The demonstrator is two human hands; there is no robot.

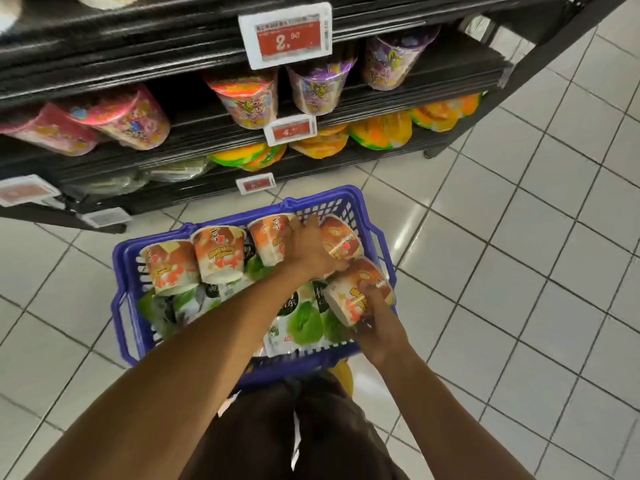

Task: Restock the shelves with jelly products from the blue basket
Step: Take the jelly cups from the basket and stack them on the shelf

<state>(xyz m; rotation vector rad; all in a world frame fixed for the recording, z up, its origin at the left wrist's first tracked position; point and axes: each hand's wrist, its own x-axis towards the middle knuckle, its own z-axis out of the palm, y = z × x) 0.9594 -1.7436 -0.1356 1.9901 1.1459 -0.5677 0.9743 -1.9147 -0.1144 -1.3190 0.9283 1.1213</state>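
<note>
A blue basket stands on the floor below the shelves. It holds several orange-and-white jelly cups lying over green jelly bags. My left hand reaches across the basket and grips a cup at the far right corner. My right hand holds another orange cup at the basket's right side. The black shelves above carry pink, orange and purple jelly cups and yellow-green bags.
White tiled floor spreads to the right of the basket. Red price tags hang on the shelf edges. The shelf unit's end post slants down at the upper right. My dark trousers show at the bottom.
</note>
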